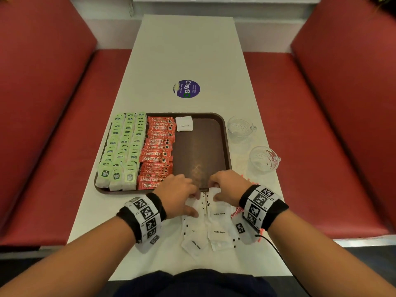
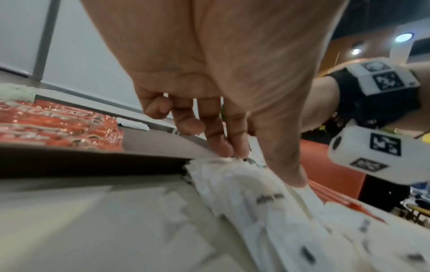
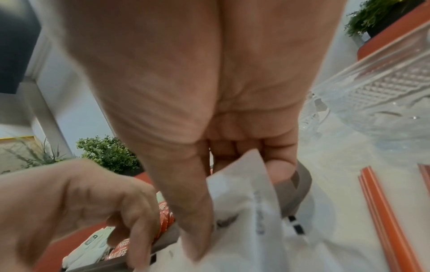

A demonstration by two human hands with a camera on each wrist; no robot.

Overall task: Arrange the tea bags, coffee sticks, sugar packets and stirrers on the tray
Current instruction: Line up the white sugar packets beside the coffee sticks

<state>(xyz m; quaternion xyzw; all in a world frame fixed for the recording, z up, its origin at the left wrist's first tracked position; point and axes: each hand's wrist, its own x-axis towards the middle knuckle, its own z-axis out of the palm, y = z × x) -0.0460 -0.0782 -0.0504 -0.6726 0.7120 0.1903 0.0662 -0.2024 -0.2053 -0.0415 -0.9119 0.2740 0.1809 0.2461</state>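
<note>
A brown tray [image 1: 222,133] holds rows of green tea bags [image 1: 122,146], red coffee sticks [image 1: 157,153] and one white sugar packet [image 1: 184,124] at its far edge. A heap of white sugar packets [image 1: 214,226] lies on the table just in front of the tray. My left hand [image 1: 177,195] pinches packets at the heap's far left [image 2: 223,162]. My right hand [image 1: 225,186] pinches one sugar packet [image 3: 242,176] between thumb and fingers, lifted at the tray's near rim. Red stirrers [image 3: 381,208] lie to the right, partly under my right wrist.
Two clear glass cups [image 1: 241,127] [image 1: 264,158] stand on the white table [image 1: 192,50] right of the tray. A round purple sticker [image 1: 186,88] sits mid-table. Red bench seats [image 1: 53,125] flank both sides. The tray's right half is bare.
</note>
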